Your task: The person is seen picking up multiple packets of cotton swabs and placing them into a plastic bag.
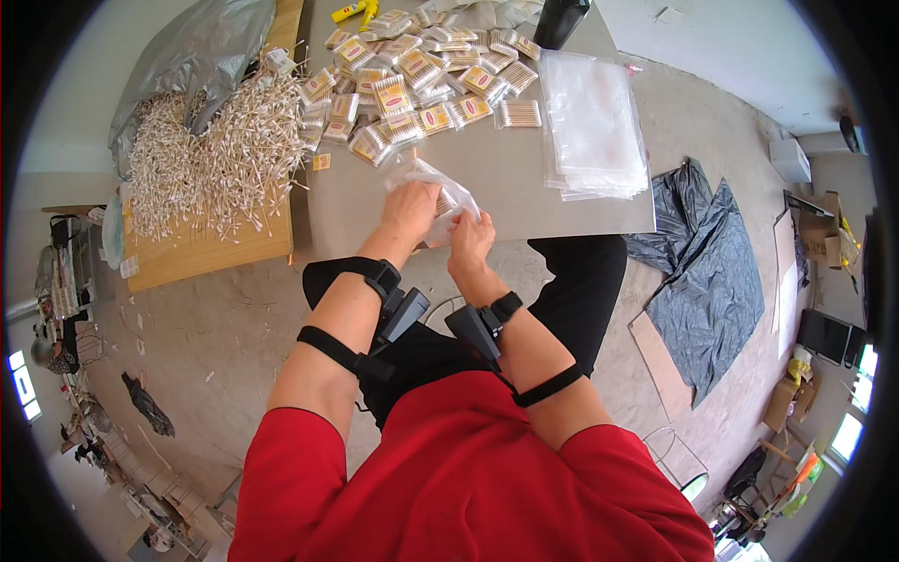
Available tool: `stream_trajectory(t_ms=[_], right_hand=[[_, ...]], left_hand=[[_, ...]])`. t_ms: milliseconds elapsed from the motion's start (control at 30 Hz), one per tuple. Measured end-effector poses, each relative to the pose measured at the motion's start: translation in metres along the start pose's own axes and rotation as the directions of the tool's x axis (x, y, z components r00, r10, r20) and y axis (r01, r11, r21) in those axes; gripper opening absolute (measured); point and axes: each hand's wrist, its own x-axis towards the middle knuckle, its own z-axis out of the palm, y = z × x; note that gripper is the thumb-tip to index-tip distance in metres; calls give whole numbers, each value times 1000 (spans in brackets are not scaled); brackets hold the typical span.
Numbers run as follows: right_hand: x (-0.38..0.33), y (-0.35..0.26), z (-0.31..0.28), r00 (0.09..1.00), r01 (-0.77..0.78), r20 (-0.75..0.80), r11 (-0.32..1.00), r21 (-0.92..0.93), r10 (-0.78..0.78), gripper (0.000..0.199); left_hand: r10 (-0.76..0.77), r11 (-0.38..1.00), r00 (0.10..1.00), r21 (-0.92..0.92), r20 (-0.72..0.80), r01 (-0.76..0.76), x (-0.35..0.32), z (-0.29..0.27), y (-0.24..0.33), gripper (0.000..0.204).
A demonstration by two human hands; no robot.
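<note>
A clear plastic bag [458, 192] is between my two hands at the near edge of the grey table. Brownish cotton swab sticks show through the plastic, beside the fingers of my left hand. My left hand [408, 214] is closed on the left part of the bag, its fingertips partly hidden. On the right, my right hand [471, 245] pinches the bag's near edge between thumb and fingers. Just beyond them lies a heap of small cotton swab packs [419, 70] with yellow and red labels. One loose yellow label card [321, 162] rests left of the bag.
Loose cotton swabs [211, 164] are piled on a wooden board at left, beneath a grey plastic sheet [201, 47]. Flat clear bags [595, 131] are stacked at the table's right. A black container [562, 21] and yellow tool [356, 11] stand far back. Black sheeting [707, 281] covers floor at right.
</note>
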Motion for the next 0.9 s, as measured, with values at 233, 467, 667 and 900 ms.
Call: stream_trajectory(t_ms=[233,467,667,900], right_hand=[[-40,11,6,994,82,53,985,154,-91,47],[-41,8,-6,953,-272,186,947,169,241,18],[-29,31,-5,956,-214,244,956,200,163,30],[-27,1,-25,900,-139,413,990,-38,142,40]], left_hand=[[-106,982,994,-155,15,107,6,9,-8,14],[-67,998,977,-2,204,69,11,-4,-8,14],[-139,983,951,153,276,100,24,8,-1,22],[-85,996,970,8,226,86,7,-9,-5,19]])
